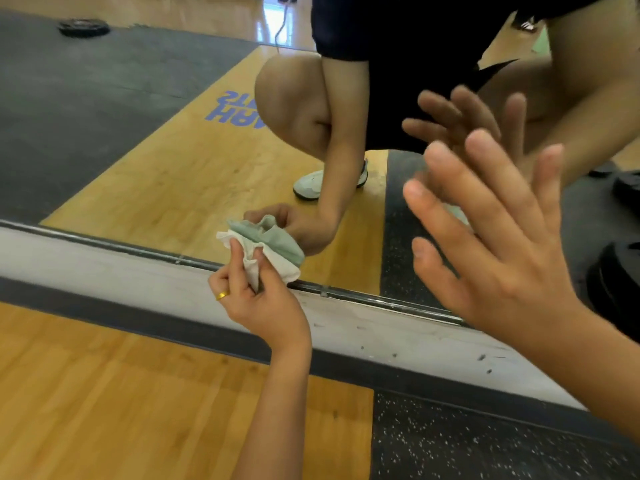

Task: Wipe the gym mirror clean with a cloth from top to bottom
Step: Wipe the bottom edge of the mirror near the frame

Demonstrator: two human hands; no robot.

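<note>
- The crumpled cloth [284, 268] is gripped by the left hand [256, 303] and held against the bottom edge of the mirror [156, 150].
- The right hand [502, 251] is held released before the glass, fingers spread.

Bright, even indoor light; right hand [498, 237] motion-blurred, wide-angle bending at the edges.

The left hand [258, 303] is low, its forearm reaching up from below, fingers curled and pinching a cloth [273, 251]. One finger wears a ring [222, 295]. The right hand [498, 251] is raised, fingers straight and spread, palm facing forward, slightly blurred.
</note>
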